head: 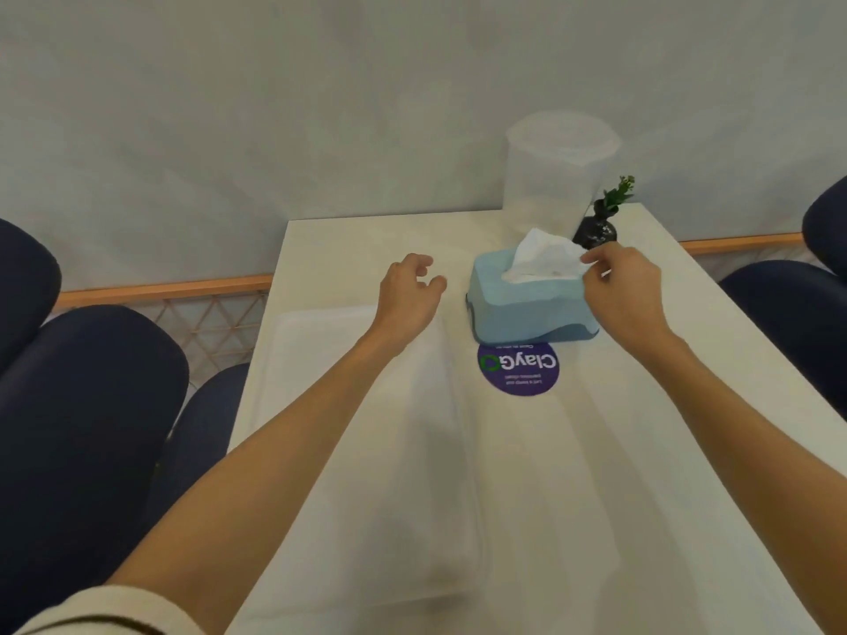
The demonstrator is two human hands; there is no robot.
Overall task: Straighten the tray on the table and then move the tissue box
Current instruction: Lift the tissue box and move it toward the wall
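A light blue tissue box [527,300] stands on the white table [664,405], with a white tissue [541,258] sticking up from its slot. My right hand [621,291] is at the box's right side, its thumb and fingers pinched on the tissue's right edge. My left hand [408,291] hovers just left of the box with curled, parted fingers and holds nothing. A pale, clear tray [321,451] lies along the table's left half, under my left forearm, roughly parallel to the table's edge.
A round purple sticker [518,368] lies flat in front of the box. Behind the box stand a tall clear plastic container [554,176] and a small dark vase with a green sprig [600,222]. Dark blue seats flank the table: left [82,428], right [802,313].
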